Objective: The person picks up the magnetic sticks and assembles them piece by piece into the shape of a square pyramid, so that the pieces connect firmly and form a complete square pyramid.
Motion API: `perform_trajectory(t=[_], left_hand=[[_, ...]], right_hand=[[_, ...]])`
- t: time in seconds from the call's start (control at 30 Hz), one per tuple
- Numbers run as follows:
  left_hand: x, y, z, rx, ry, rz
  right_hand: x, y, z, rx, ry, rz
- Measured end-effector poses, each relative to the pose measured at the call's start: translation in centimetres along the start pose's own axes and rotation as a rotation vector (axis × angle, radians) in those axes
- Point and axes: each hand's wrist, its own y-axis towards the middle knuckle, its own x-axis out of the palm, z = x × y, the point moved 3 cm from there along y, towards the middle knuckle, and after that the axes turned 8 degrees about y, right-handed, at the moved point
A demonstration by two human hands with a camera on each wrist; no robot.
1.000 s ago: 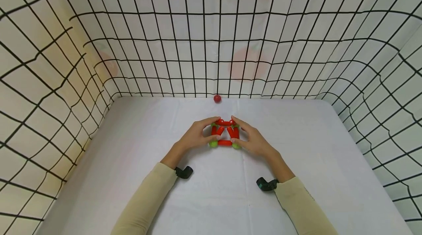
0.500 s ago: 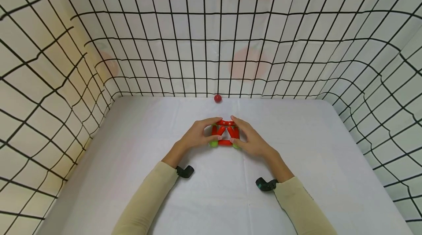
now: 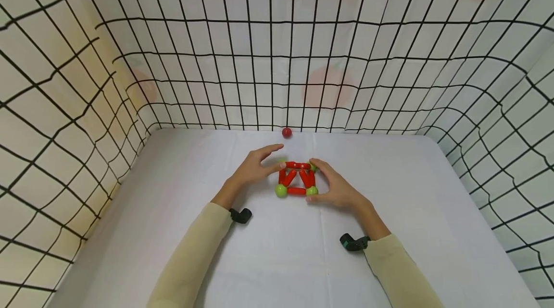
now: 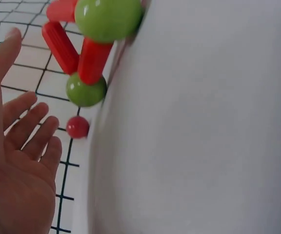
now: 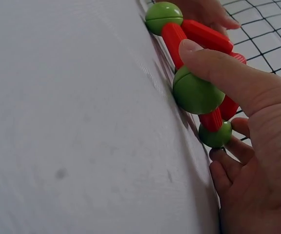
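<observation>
A four-cornered frame of red rods (image 3: 296,191) and green balls (image 3: 281,190) lies on the white table, with more red rods slanting up from its near corners. On its right side, my right hand (image 3: 339,188) holds it: the thumb is on the near green ball (image 5: 197,91), and the fingers are at the far green ball (image 5: 215,134). My left hand (image 3: 254,166) is spread beside the left side, thumb close to the far left corner. In the left wrist view its palm faces up and nothing is in it. Whether the thumb touches the frame cannot be told.
A small red ball (image 3: 286,132) lies at the table's back edge, beyond the frame. Black wire grid (image 3: 320,72) stands behind and at both sides of the white table (image 3: 277,260).
My left hand has let go of the frame's left side and shifted slightly back and left, fingers spread. The right thumb has moved down to the near right green ball.
</observation>
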Motion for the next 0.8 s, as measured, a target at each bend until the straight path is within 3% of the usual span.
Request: perform_trajectory(t=[0.23,0.5,0.8], left_hand=[[-0.3,3.0,-1.2,-0.071,-0.017,-0.006],[-0.1,6.0,-2.3,-0.142,0.066,-0.01],[0.0,8.0,-3.1,-0.209,0.135,-0.035]], right_hand=[[-0.3,-0.1,0.4,0.003,0.039,0.019],[-0.1,-0.1,0.8,0.014,0.079,0.007],[-0.1,-0.1,0.4,0.016,0.083,0.008]])
